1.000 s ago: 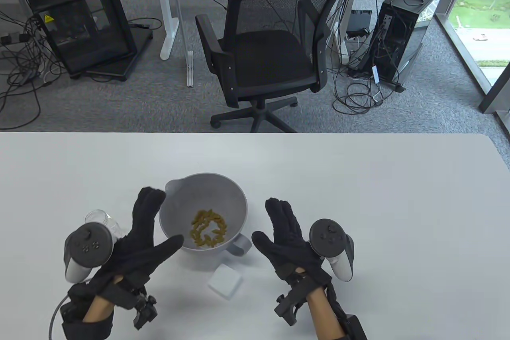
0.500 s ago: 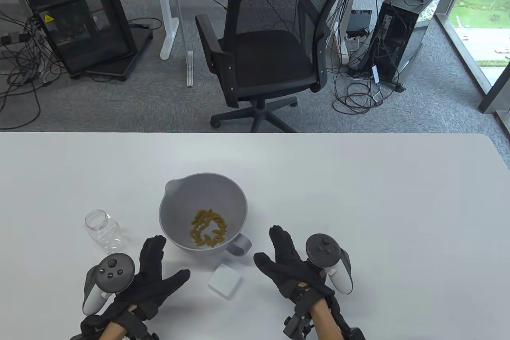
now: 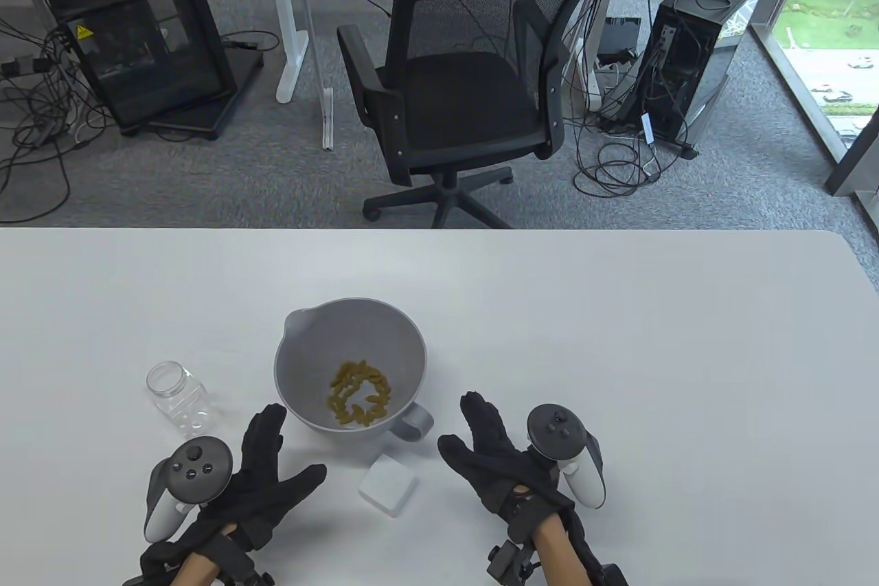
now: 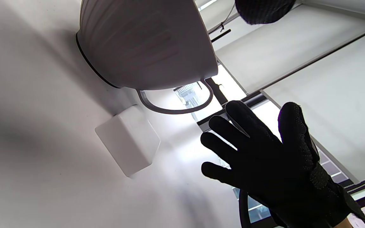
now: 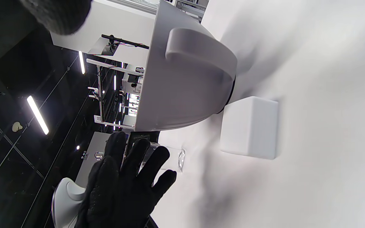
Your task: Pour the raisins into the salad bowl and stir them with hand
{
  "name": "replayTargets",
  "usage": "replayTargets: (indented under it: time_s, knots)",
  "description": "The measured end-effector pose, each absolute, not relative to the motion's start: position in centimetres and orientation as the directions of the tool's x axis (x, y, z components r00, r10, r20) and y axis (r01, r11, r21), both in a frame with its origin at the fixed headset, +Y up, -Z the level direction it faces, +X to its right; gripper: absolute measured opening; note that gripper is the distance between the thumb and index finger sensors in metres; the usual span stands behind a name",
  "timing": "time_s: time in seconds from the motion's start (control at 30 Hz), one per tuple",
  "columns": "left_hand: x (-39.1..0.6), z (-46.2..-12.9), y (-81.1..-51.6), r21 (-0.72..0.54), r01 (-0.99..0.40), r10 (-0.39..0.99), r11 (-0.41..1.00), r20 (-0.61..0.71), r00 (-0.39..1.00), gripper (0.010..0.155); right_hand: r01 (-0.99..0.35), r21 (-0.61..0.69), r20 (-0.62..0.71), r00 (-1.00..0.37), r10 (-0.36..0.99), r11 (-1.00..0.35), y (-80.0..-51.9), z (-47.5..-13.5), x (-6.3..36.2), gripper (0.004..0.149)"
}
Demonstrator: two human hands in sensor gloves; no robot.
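A grey salad bowl (image 3: 402, 345) with a spout and a handle stands on the white table, a small heap of yellow raisins (image 3: 358, 393) on its bottom. The empty clear jar (image 3: 177, 397) stands upright to its left. My left hand (image 3: 264, 469) lies flat near the front edge, fingers straight, just short of the bowl and touching nothing. My right hand (image 3: 491, 452) lies the same way to the right of the bowl's handle (image 3: 414, 422). The left wrist view shows the bowl's outer wall (image 4: 144, 44) and my spread right hand (image 4: 265, 164).
A white square lid (image 3: 388, 484) lies on the table between my hands, just in front of the bowl. It also shows in the left wrist view as the lid (image 4: 128, 139) and in the right wrist view as the lid (image 5: 249, 126). A black office chair (image 3: 460, 91) stands beyond the far edge.
Both hands have drawn back from either side of the bowl toward the front edge, uncovering the jar. In the last half second they have barely moved.
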State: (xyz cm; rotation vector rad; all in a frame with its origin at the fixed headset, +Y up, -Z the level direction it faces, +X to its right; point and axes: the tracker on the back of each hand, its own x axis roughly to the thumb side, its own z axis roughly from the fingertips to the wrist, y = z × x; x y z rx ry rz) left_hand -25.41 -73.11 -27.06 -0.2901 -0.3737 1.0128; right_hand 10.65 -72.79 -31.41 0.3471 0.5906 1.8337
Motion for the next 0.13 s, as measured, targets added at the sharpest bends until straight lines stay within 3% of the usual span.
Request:
replayTargets:
  time_s: [0.13]
  knots:
    - [-25.28,-27.06,-73.14,-0.403,-0.757,0.855,0.515,0.182,0.485,0.102,-0.806,0.539,-0.070,-0.332,0.941,-0.244,-73.08,-31.54,10.87,0.090]
